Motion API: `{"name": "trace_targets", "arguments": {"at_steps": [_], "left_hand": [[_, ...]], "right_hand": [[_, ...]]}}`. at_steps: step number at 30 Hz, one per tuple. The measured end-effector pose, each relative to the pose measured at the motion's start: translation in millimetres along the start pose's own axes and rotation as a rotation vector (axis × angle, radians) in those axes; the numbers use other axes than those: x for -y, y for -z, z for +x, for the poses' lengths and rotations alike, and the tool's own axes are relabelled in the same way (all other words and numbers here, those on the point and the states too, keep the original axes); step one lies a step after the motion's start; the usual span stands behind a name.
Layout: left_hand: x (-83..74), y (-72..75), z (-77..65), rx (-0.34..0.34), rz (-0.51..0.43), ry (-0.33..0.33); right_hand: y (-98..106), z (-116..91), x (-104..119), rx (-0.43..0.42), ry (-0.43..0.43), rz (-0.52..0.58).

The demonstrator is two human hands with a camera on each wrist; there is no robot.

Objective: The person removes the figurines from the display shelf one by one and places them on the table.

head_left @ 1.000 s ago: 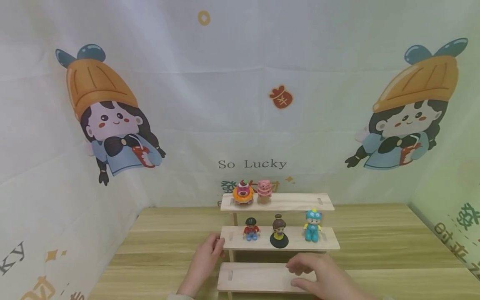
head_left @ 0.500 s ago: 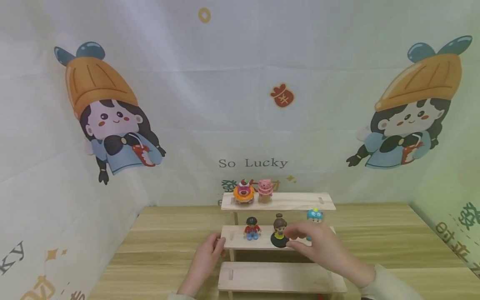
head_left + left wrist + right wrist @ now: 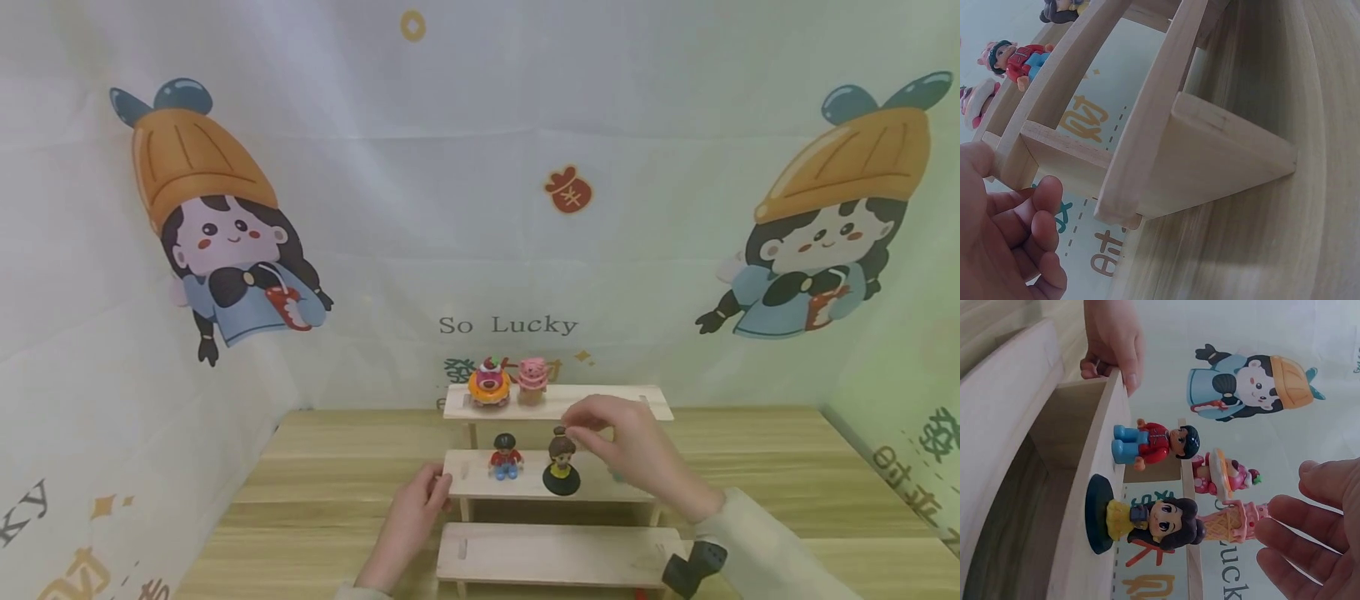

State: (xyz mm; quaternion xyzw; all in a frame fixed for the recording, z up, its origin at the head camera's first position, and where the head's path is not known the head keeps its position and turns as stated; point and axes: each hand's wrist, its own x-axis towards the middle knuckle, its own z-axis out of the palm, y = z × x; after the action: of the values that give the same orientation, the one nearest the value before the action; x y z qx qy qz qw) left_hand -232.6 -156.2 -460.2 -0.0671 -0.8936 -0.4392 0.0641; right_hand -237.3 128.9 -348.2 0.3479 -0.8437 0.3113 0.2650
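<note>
My left hand [image 3: 408,517] holds the left end of the middle step of a three-step wooden display rack [image 3: 558,557], thumb on top and fingers curled below. In the right wrist view, my right hand [image 3: 1316,531] has its fingers loosely bent with nothing between them. From the head view its fingertips overlap the hair bun of a brown-haired girl figurine [image 3: 561,468] in a yellow dress on a dark round base. Left of her on that step sits a toy figure [image 3: 506,458] in a red jacket and blue trousers. A teal figure behind my right hand is almost wholly hidden.
On the top step stand a purple-pink bear figurine [image 3: 489,387] with an orange ring and a pink ice-cream-cone figurine [image 3: 533,382]. The rack rests on a wood-grain table [image 3: 322,475], with a printed cloth [image 3: 375,208] hanging behind. A black device [image 3: 693,569] is at my right sleeve.
My right hand has risen from over the lowest step to the girl figurine's head, now covering the teal figure. My left hand keeps its hold on the middle step.
</note>
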Motion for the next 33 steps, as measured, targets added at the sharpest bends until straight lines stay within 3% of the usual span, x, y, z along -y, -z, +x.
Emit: {"name": "trace_targets", "arguments": {"at_steps": [10, 19, 33], "left_hand": [[0.4, 0.5, -1.4, 0.005, 0.009, -0.003], [1.6, 0.1, -0.6, -0.002, 0.006, -0.017], [1.3, 0.7, -0.8, 0.002, 0.005, -0.008]], "right_hand": [[-1.0, 24.2, -7.9, 0.031, -0.111, -0.044], [-3.5, 42.6, -12.9, -0.006, -0.157, -0.094], [-16.1, 65.0, -15.5, 0.091, -0.285, -0.091]]}}
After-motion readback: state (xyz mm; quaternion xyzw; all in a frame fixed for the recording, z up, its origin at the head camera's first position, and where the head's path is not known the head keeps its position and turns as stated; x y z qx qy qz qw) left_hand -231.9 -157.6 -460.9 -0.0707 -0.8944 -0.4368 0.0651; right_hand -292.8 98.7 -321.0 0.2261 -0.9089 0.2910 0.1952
